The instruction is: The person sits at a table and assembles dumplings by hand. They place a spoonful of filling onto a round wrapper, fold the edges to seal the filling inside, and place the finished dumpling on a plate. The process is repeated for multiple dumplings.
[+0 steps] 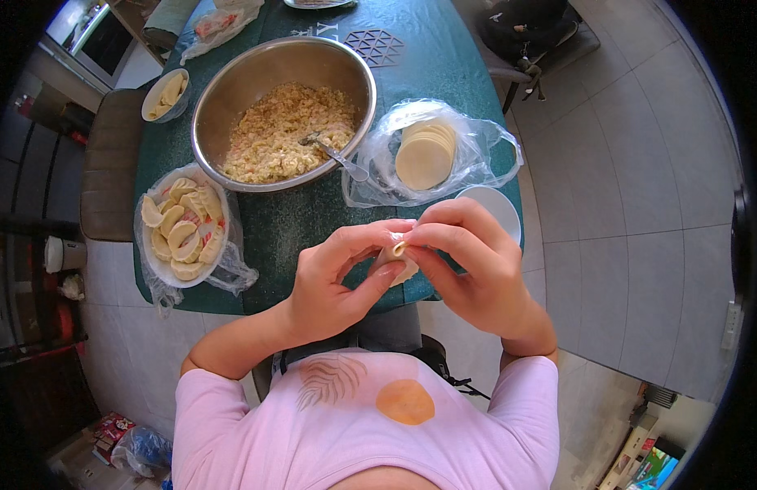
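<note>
Both hands meet over the table's near edge, pinching a pale dumpling [406, 273] between thumbs and fingertips. My left hand [339, 263] grips its left side; my right hand [475, 260] pinches the edge of its dough. Fingers hide much of the dumpling. Beyond them stands a large steel bowl [203, 139] of crumbly, yellowish filling [280, 135], with a metal spoon [350, 163] leaning on its near right rim. A stack of round dough wrappers [423, 162] sits in a clear plastic bag [377, 175] to its right. Several folded dumplings [182, 235] lie on a white plate [159, 269] at left.
A white bowl [501, 211] is partly hidden behind my right hand. Farther left, a small white bowl [154, 113] holds more dumplings. The table [292, 224] has a dark green cover. A brown chair [109, 163] stands left; a seat with a black bag [525, 28] stands far right.
</note>
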`<state>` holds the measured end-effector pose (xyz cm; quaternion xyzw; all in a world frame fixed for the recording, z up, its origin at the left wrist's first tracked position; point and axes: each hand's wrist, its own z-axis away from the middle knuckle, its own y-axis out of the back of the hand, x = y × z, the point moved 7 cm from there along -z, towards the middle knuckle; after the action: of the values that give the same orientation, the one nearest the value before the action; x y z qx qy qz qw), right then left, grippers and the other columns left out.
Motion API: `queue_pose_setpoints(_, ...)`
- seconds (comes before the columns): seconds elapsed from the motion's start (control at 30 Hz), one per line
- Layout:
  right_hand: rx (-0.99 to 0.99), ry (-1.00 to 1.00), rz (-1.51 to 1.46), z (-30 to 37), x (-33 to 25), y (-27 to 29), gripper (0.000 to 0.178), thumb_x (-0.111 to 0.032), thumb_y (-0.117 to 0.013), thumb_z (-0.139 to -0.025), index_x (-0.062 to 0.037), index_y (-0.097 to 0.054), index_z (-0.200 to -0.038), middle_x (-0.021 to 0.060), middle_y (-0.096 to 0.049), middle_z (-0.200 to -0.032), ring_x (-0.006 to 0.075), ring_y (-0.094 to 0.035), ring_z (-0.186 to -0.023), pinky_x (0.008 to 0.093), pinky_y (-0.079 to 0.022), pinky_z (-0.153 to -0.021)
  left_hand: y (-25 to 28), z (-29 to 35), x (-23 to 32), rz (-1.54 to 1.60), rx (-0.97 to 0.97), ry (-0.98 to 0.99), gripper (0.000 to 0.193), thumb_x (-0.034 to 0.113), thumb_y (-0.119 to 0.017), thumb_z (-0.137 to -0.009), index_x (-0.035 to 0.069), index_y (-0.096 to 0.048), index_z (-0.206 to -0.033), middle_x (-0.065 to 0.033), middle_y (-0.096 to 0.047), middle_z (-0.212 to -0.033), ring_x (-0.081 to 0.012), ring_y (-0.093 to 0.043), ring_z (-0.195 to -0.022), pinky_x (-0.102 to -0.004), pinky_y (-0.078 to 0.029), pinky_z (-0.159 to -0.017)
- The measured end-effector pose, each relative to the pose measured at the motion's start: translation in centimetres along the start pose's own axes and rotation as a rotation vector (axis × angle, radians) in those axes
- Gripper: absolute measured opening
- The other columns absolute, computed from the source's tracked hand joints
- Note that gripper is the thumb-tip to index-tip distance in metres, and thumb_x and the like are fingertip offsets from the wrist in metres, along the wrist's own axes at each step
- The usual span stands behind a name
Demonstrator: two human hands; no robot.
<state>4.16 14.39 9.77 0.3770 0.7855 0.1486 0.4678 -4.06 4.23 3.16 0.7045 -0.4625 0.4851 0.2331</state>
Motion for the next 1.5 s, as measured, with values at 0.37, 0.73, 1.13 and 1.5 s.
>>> queue_pose_setpoints(0.37, -0.055, -0.027, 0.039, -0.3, -0.3, -0.6, 0.029, 0.0, -0.069, -0.073, -0.0004, -0.058, -0.1, 0.0121, -0.055, -0.092, 0.0282, -0.056, -0.082, 0.0365, -0.047, -0.07, 0.5, 0.4, -0.7, -0.022, 0.025, 0.12, 0.037, -0.007, -0.06, -0.083, 0.001, -0.045, -0.116, -0.0138, -0.061, -0.113, -0.0162, -0.06, -0.102, -0.0294, -0.049, -0.09)
queue_pose_setpoints(0.73, -0.057, -0.178, -0.065, -1.0, 0.5, -0.7, 0.039, -0.004, -0.073, -0.073, -0.0017, -0.053, -0.106, 0.0108, -0.056, -0.093, 0.0239, -0.058, -0.083, 0.0313, -0.047, -0.067, 1.7, 0.7, -2.1, 0.441, 0.046, 0.27, 0.032, -0.005, -0.056, -0.087, 0.006, -0.04, -0.113, -0.0202, -0.053, -0.121, -0.0254, -0.056, -0.112, -0.0343, -0.048, -0.093)
queue_pose_setpoints(1.13, -0.013, -0.659, -0.957, 0.4, 1.9, -11.1, 0.063, 0.004, -0.063, -0.082, -0.0053, -0.03, -0.135, 0.0141, -0.058, -0.11, 0.0177, -0.061, -0.101, 0.0313, -0.051, -0.088, 6.9, 1.6, -1.5, 0.647, 0.345, 0.125, 0.026, 0.001, -0.056, -0.09, 0.011, -0.04, -0.108, -0.0176, -0.053, -0.123, -0.0316, -0.047, -0.122, -0.0395, -0.048, -0.094)
queue_pose_setpoints(1.5, -0.024, -0.337, -0.443, -3.2, -0.1, -11.4, 0.043, 0.008, -0.061, -0.078, -0.0024, -0.053, -0.119, 0.0128, -0.056, -0.106, 0.0201, -0.061, -0.095, 0.0295, -0.055, -0.078, 12.0, 4.6, 1.8, 0.036, 0.368, -0.129, 0.024, -0.007, -0.059, -0.085, 0.0, -0.051, -0.107, -0.0243, -0.058, -0.116, -0.0256, -0.059, -0.107, -0.0311, -0.052, -0.085)
